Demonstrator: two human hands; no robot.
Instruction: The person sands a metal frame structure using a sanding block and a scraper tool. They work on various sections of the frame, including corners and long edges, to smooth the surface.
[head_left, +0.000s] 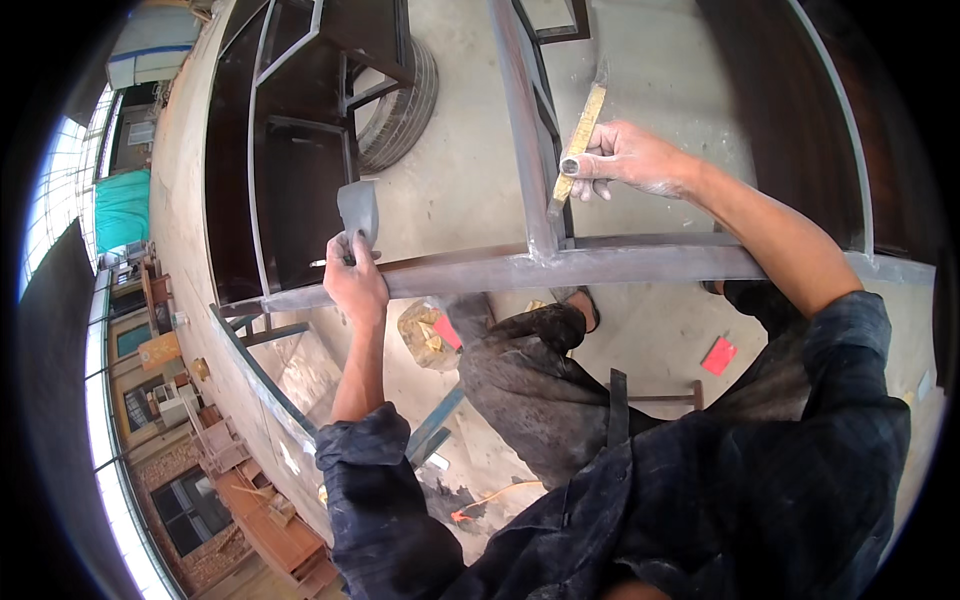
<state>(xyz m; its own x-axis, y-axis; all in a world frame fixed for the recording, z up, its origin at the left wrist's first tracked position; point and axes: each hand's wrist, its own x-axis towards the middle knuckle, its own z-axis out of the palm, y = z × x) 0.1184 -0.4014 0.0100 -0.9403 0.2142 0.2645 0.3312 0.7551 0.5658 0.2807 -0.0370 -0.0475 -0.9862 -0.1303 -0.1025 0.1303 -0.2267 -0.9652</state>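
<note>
My left hand [356, 280] pinches a curved, dark grey flat piece [358, 212], like a sheet of sandpaper or a scraper blade. A small white stick end [318, 263] shows beside its fingers. My right hand [632, 160] is closed on a slim yellow-wrapped tool [581, 135] with narrow grey ends, held aslant; the thumb carries a dark-ended cover [570, 166]. Pale dust coats the fingers. The tool's lower end is close to the joint of a dark wooden frame; whether it touches cannot be told. Below both hands runs the frame's dusty crossbar [460, 270], with an upright bar [520, 120] meeting it.
Dark panels [305, 190] stand left and right within the frame. A tyre [405, 115] lies beyond the left panel. On the floor are a bag with yellow scraps [428, 335] and a red piece [719, 355]. Wooden furniture [265, 515] lines the far left.
</note>
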